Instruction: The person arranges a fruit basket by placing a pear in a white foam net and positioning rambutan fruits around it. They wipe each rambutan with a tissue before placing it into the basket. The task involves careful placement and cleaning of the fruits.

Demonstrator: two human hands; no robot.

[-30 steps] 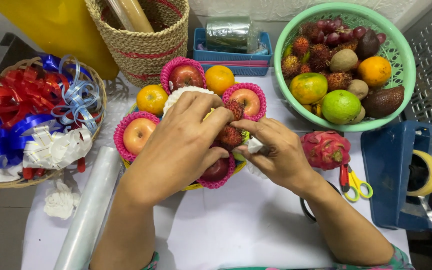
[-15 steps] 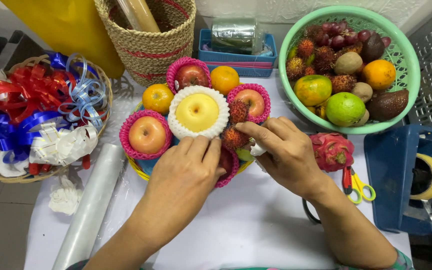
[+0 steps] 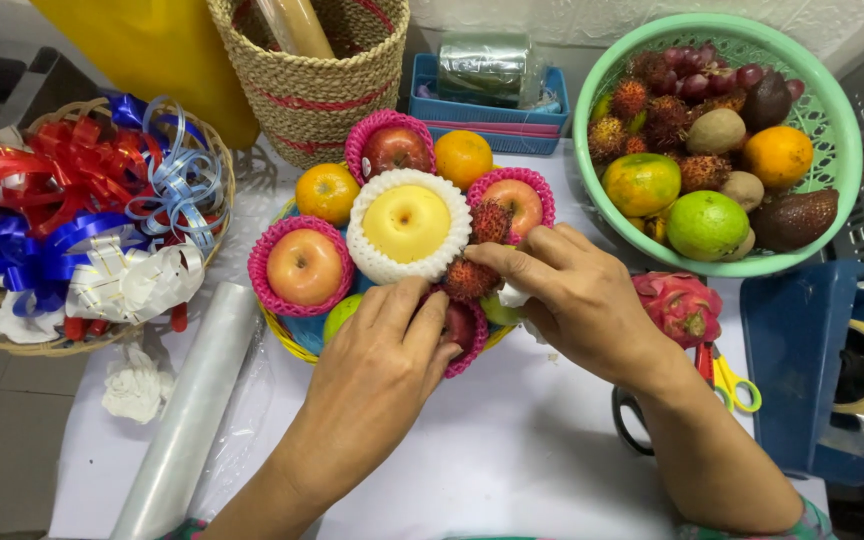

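A small basket (image 3: 282, 335) on the table holds a fruit arrangement: a yellow pear (image 3: 407, 222) in white foam net at its centre, red apples (image 3: 304, 266) in pink nets, oranges (image 3: 327, 192) and red rambutans (image 3: 469, 278). My left hand (image 3: 377, 375) rests on the near side of the arrangement, fingers covering a netted red fruit (image 3: 462, 328). My right hand (image 3: 572, 290) reaches in from the right, fingertips pinching at a rambutan beside the pear, with a bit of white material under the fingers.
A green basket (image 3: 822, 215) of mixed fruit stands at the back right, a dragon fruit (image 3: 680, 305) and scissors (image 3: 722, 385) below it. A blue tape dispenser (image 3: 812, 370) is at the right. Ribbon bows (image 3: 72, 230) fill a basket left; a cellophane roll (image 3: 187, 420) lies beside it.
My left hand has drawn back off the top of the arrangement toward me, uncovering the yellow pear. My right hand stays at the rambutans.
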